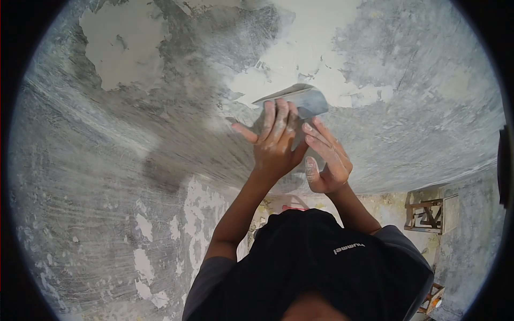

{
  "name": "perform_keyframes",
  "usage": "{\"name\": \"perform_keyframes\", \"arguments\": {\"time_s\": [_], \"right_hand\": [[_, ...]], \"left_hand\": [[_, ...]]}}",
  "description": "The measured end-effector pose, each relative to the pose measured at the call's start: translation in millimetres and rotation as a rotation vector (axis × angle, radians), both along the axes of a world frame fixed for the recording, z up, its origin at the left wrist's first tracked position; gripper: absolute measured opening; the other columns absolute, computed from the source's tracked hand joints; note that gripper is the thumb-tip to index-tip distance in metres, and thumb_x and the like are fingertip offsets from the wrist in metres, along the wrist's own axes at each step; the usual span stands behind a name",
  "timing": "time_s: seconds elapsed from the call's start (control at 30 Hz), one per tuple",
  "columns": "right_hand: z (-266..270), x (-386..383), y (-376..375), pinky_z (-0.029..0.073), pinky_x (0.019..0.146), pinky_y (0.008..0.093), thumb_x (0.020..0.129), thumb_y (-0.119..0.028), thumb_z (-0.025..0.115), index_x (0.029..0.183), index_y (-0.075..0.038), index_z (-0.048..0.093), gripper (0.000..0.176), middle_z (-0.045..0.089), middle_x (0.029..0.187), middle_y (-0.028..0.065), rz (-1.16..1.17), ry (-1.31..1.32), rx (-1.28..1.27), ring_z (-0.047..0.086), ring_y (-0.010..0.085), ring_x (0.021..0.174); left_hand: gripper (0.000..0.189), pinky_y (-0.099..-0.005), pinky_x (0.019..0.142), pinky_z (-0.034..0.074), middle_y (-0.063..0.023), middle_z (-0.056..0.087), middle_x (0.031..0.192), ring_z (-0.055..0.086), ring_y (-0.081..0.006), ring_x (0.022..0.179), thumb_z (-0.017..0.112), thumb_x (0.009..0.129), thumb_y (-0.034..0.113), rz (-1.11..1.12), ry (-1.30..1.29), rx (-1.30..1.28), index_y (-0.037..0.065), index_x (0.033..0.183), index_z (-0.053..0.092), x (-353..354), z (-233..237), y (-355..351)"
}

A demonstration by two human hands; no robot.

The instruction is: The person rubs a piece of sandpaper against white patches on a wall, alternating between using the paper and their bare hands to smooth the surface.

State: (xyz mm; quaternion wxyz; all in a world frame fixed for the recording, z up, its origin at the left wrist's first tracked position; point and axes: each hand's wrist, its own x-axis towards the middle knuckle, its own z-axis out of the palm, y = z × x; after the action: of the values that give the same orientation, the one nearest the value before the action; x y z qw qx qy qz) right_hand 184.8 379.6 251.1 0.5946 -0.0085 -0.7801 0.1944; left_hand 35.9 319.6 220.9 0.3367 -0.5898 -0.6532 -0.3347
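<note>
My left hand (276,140) lies with its fingertips flat on a curved grey sheet (311,102) that looks like sandpaper, pressing it to the mottled grey plaster surface (369,142). One edge of the sheet lifts and bends away. White dust coats the fingers. Just to the right, my right hand (331,159) is raised with its fingers slightly bent and thumb apart; nothing shows in it, and its fingertips are close to the sheet's lower edge. Directly above the sheet spreads a white filler patch (305,53).
Another white patch (122,51) is at the upper left. Rough grey plaster with white flecks (143,262) continues on the left side. A wooden stool-like frame (425,215) stands at the right, with a second wooden piece (432,298) lower down, partly hidden by my shoulder.
</note>
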Motion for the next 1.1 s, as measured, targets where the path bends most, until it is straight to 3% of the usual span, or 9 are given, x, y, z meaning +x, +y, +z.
{"name": "perform_keyframes", "arguments": {"time_s": [0.03,0.17,0.23,0.43,0.5,0.53,0.67,0.87,1.1], "right_hand": [[-1.5,2.9,-0.4,0.049,0.108,0.0521,0.091,-0.002,0.056,0.112,0.011,0.069,0.027,0.073,0.117,0.0301,-0.001,-0.001,0.005,0.064,0.0482,0.125],[3.9,8.0,2.4,0.053,0.103,0.0477,0.085,-0.001,0.062,0.118,0.010,0.069,0.036,0.073,0.119,0.0273,0.032,0.004,0.055,0.066,0.0454,0.123],[7.2,4.0,14.0,0.050,0.107,0.0495,0.087,0.001,0.060,0.122,0.010,0.068,0.037,0.069,0.127,0.0288,-0.125,0.039,-0.024,0.065,0.0442,0.126],[-1.0,26.0,48.7,0.043,0.113,0.0510,0.085,-0.003,0.063,0.131,-0.003,0.069,0.046,0.066,0.140,0.0168,-0.440,-0.147,0.167,0.058,0.0353,0.136],[2.8,25.4,56.3,0.043,0.114,0.0486,0.083,-0.006,0.067,0.134,-0.009,0.070,0.051,0.064,0.143,0.0149,-0.459,-0.171,0.307,0.058,0.0330,0.137],[4.1,23.0,57.9,0.043,0.114,0.0460,0.084,-0.010,0.072,0.134,-0.014,0.071,0.051,0.063,0.145,0.0124,-0.488,-0.164,0.331,0.058,0.0310,0.136],[18.3,8.7,52.6,0.043,0.114,0.0448,0.085,-0.015,0.075,0.133,-0.015,0.072,0.048,0.065,0.143,0.0088,-0.593,-0.179,0.371,0.059,0.0280,0.135],[20.0,-13.2,40.7,0.041,0.117,0.0397,0.090,-0.019,0.073,0.125,-0.020,0.076,0.035,0.072,0.134,-0.0026,-0.545,-0.194,0.429,0.061,0.0185,0.133],[27.9,-7.4,52.1,0.039,0.120,0.0397,0.087,-0.019,0.076,0.128,-0.019,0.074,0.041,0.071,0.136,-0.0021,-0.640,-0.030,0.382,0.061,0.0176,0.134]], "left_hand": [[0.059,-0.0653,0.124,0.006,-0.0229,0.055,0.151,0.038,-0.0414,0.150,0.062,0.097,0.046,-0.027,0.017,-0.013,0.000,0.133,0.067,3.6,-1.2,5.5],[0.050,-0.0702,0.119,-0.015,-0.0029,0.057,0.153,0.046,-0.0212,0.148,0.066,0.094,0.044,0.019,0.160,0.087,0.015,0.134,0.070,28.4,-3.2,31.2],[0.054,-0.0720,0.113,-0.023,-0.0016,0.057,0.153,0.046,-0.0166,0.147,0.068,0.091,0.044,-0.177,-0.019,0.084,0.015,0.136,0.069,33.2,1.5,26.7],[0.049,-0.0666,0.120,-0.016,-0.0036,0.061,0.149,0.051,-0.0187,0.144,0.075,0.087,0.030,-0.267,-0.021,-0.039,0.011,0.132,0.071,15.2,38.4,-8.4],[0.055,-0.0641,0.122,-0.013,-0.0144,0.062,0.147,0.049,-0.0302,0.146,0.078,0.084,0.025,-0.337,-0.006,0.053,0.002,0.133,0.068,-4.1,34.4,-14.8],[0.063,-0.0620,0.126,-0.002,-0.0204,0.054,0.153,0.039,-0.0363,0.151,0.075,0.086,0.025,-0.307,0.043,0.106,-0.002,0.141,0.061,-16.5,30.9,-15.1],[0.065,-0.0564,0.127,0.010,-0.0322,0.042,0.157,0.024,-0.0466,0.155,0.069,0.089,0.028,-0.215,-0.027,0.320,-0.008,0.142,0.056,-43.1,31.7,-9.9],[0.074,-0.0606,0.124,0.019,-0.0375,0.036,0.158,0.029,-0.0520,0.151,0.058,0.096,0.045,-0.237,0.011,0.561,-0.009,0.146,0.051,-64.5,24.6,16.8],[0.078,-0.0577,0.124,0.020,-0.0339,0.044,0.155,0.034,-0.0490,0.151,0.054,0.097,0.052,-0.205,-0.007,0.533,-0.010,0.143,0.054,-62.5,21.2,13.4]]}}
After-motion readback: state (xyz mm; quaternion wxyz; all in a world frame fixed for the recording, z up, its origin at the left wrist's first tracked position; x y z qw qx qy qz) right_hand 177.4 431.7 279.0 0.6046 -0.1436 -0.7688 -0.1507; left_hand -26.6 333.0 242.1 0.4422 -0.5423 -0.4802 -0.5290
